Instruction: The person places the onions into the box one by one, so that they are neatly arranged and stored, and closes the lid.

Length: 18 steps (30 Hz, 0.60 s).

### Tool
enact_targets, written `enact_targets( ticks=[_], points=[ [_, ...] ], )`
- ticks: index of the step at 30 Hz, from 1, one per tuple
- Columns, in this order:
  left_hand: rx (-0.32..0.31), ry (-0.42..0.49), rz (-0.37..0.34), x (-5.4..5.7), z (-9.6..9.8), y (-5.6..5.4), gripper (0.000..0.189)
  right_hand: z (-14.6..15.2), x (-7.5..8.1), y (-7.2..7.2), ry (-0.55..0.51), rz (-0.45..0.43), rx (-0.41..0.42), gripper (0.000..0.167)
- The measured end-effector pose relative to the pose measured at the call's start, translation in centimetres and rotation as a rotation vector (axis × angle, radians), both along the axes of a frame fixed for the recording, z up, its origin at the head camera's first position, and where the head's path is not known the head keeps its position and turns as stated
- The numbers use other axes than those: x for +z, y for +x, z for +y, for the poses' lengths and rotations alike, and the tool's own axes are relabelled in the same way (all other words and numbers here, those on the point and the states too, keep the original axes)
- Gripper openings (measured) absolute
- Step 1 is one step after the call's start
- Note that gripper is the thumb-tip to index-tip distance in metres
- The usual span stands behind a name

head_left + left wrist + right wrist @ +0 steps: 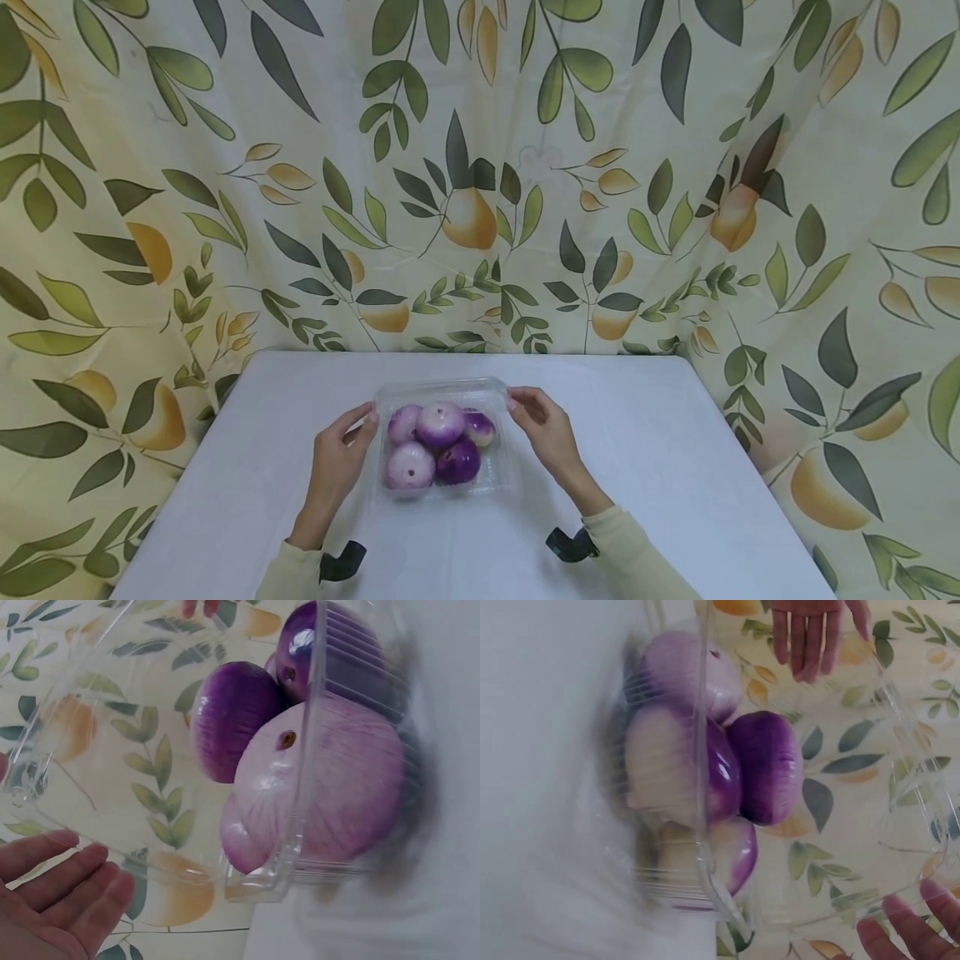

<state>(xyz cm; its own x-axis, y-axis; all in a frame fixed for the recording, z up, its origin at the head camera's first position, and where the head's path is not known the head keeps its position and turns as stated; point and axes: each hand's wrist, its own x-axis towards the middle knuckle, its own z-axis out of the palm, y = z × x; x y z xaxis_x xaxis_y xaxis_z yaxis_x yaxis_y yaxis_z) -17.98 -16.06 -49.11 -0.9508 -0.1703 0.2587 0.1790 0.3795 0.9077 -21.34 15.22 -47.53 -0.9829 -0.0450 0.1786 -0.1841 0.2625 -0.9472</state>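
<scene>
A clear plastic container [491,477] lies on the table with several shiny, purple-and-pale round onions [440,424] in it. Its hinged lid [82,780] stands raised, see-through and hard to outline from above. My left hand [339,454] pinches the lid's left corner between thumb and fingertips. At the opposite corner my right hand [547,433] does the same. Up close in the left wrist view, the left fingers [82,892] lie fairly straight beside the lid's edge. The right fingertips [896,907] touch the lid's rim in the right wrist view.
A white cloth covers the table [637,442]. Behind and beside it hangs a leaf-and-fruit patterned curtain [465,275]. Dark straps [343,562] stick out at both wrists, next to pale sleeves [637,550].
</scene>
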Motion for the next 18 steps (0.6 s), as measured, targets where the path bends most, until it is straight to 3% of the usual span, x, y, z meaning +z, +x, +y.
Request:
enact_targets(
  ticks=[6, 11, 18],
  points=[
    [-0.098, -0.005, -0.002, -1.1, -0.2, 0.0, 0.04, 0.1, -1.5, -0.1, -0.005, 0.048, -0.016, 0.033],
    [-0.131, -0.007, -0.015, -2.3, -0.3, -0.4, 0.042, 0.0, -2.4, 0.0, -0.009, 0.056, -0.036, 0.032],
    [-0.127, -0.027, -0.019, -3.7, -0.3, -0.5, 0.04, -0.6, -1.1, 1.5, -0.005, 0.048, -0.031, 0.034]
  ],
)
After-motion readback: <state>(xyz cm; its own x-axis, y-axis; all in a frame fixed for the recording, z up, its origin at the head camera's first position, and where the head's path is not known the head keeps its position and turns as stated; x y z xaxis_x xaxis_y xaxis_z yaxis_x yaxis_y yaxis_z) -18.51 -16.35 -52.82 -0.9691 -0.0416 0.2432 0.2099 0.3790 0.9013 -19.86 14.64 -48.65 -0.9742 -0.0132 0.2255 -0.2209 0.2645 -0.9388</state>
